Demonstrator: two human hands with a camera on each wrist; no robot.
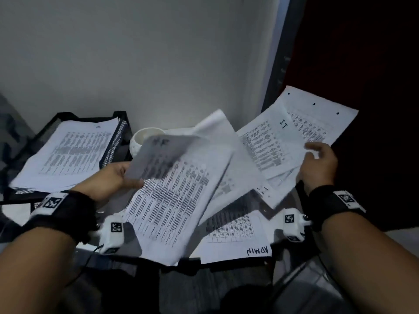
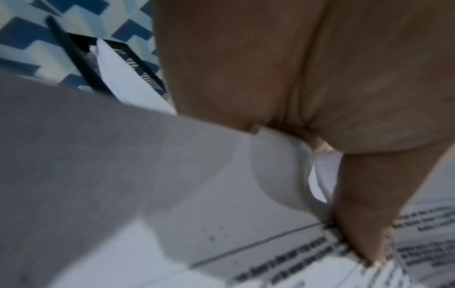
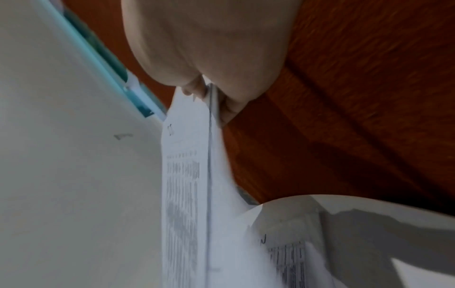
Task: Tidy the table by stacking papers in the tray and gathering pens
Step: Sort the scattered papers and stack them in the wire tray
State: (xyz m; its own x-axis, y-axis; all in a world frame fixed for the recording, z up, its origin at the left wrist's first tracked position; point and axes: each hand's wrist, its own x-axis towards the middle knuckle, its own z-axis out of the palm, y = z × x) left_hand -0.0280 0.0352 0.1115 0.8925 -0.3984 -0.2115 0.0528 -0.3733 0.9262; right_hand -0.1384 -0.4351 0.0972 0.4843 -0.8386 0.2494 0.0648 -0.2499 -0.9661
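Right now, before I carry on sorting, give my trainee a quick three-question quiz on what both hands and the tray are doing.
1. True or false: the black tray already holds papers.
2. The right hand holds a sheet marked: A) HR B) IT C) ADMIN
3. Fill in: the white bowl stands just to the ___ of the tray in the head view.

Key: 1 true. 2 B; the left hand grips another sheaf, and the ADMIN sheet lies on the table. 3 right.
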